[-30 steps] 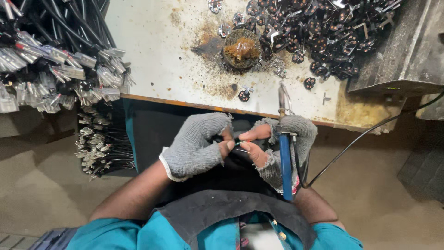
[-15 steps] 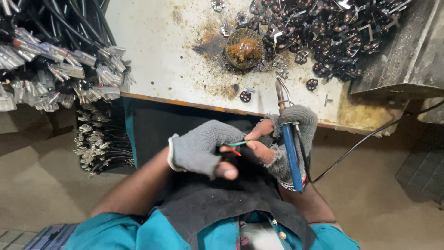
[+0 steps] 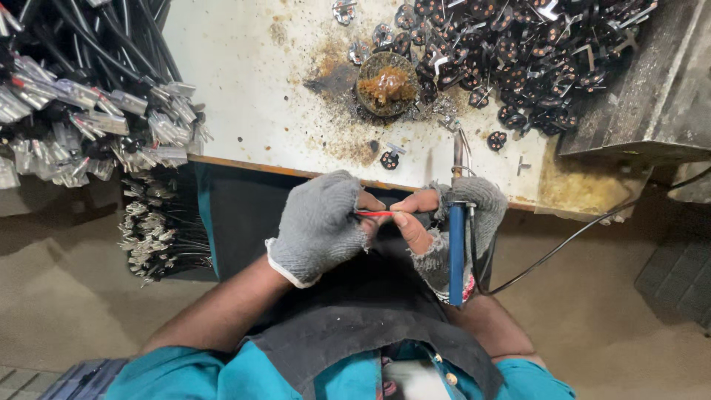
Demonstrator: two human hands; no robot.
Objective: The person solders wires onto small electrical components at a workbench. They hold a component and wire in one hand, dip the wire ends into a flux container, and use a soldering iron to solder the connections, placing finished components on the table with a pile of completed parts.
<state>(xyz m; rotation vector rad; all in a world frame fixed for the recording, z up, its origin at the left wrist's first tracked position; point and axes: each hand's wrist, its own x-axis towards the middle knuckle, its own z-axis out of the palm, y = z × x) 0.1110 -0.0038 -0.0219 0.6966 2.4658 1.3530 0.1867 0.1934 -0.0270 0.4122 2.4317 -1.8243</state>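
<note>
— What does the place look like?
— A stained, off-white worktop (image 3: pixel 252 96) with a rust-brown scorch patch and a worn orange front edge.
— And below it?
— A dusty tan floor (image 3: pixel 67 296), unevenly lit, with a dark grey slab (image 3: pixel 652 96) leaning at the worktop's right end.

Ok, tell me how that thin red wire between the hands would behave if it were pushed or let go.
The red wire looks thin, so it probably bends easily and weighs next to nothing. Both hands, left hand and right hand, pinch it, which suggests it would flop or spring aside if released. The right hand also holds the soldering iron, so its grip on the wire may be light.
</note>
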